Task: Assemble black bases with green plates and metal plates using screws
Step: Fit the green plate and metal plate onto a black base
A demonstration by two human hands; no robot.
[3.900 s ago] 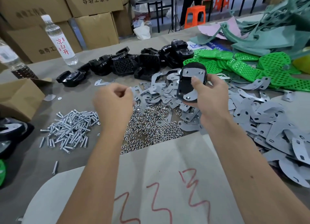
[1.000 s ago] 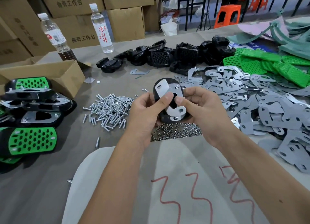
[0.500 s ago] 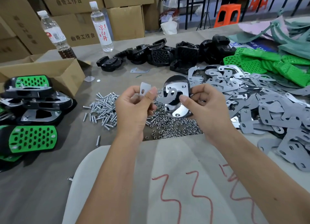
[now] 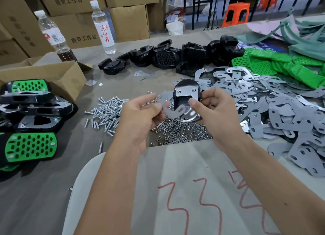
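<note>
Black base (image 4: 184, 101) with shiny metal plate, mid-assembly: right hand (image 4: 213, 115) is gripping it above the nut pile (image 4: 179, 134); left hand (image 4: 140, 115) is pinching a peeled grey film (image 4: 169, 109). Finished units (image 4: 29, 122) are stacking at the worktop's (image 4: 44, 190) left; screws (image 4: 107, 113), loose bases (image 4: 167, 57), green plates (image 4: 274, 64), and grey plates (image 4: 281, 115) are waiting.

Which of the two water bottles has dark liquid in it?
The left bottle, nearest the open cardboard box; the other bottle, with red characters, holds clear liquid.

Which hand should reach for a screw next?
Left hand: the silver screw pile lies just beside it, and it pinches only peeled grey film. Right hand grips the black base.
</note>
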